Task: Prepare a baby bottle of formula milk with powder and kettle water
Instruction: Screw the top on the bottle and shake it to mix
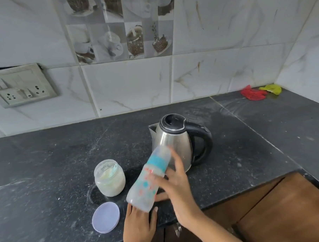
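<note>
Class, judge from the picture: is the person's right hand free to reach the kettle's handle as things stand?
Probably not yet: the right hand is busy on the baby bottle, shared with the left hand. Otherwise the kettle handle stands unobstructed, facing right.

Wall socket panel (22, 84), red (252, 94) and yellow (270, 89) items, possibly cloths
</note>
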`<move>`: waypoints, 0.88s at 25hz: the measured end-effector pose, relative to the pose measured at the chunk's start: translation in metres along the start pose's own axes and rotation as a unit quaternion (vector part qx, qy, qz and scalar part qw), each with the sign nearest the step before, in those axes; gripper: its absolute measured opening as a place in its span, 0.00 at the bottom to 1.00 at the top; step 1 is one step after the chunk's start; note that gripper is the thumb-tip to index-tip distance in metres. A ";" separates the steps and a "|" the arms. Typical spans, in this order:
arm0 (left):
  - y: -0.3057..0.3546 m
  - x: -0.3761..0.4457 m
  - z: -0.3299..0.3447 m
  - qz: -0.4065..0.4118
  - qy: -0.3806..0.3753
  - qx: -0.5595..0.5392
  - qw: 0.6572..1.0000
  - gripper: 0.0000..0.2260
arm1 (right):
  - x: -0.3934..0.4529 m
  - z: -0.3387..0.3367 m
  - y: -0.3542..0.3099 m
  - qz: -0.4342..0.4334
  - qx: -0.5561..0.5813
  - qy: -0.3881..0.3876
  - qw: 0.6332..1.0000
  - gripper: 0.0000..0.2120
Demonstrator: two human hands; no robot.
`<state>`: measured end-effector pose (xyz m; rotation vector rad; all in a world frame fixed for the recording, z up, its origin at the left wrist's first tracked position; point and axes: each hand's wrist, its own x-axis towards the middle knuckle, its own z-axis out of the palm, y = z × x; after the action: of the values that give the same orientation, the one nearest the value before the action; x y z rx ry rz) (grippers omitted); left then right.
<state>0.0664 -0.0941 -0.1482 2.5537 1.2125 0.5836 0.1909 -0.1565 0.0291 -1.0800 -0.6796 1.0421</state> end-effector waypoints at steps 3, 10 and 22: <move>0.001 0.001 -0.001 0.005 -0.010 0.026 1.000 0.24 | 0.016 -0.021 -0.012 -0.035 0.031 0.046 0.998 0.37; 0.001 0.002 -0.003 0.008 -0.013 0.019 1.000 0.23 | 0.005 0.000 -0.004 0.014 -0.005 -0.009 1.000 0.41; 0.000 0.002 0.002 -0.023 -0.043 0.034 0.998 0.26 | 0.029 -0.032 -0.028 -0.043 0.086 0.124 0.988 0.36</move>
<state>0.0686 -0.0932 -0.1497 2.5693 1.2788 0.4260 0.2395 -0.1445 0.0429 -0.9998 -0.4235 0.8572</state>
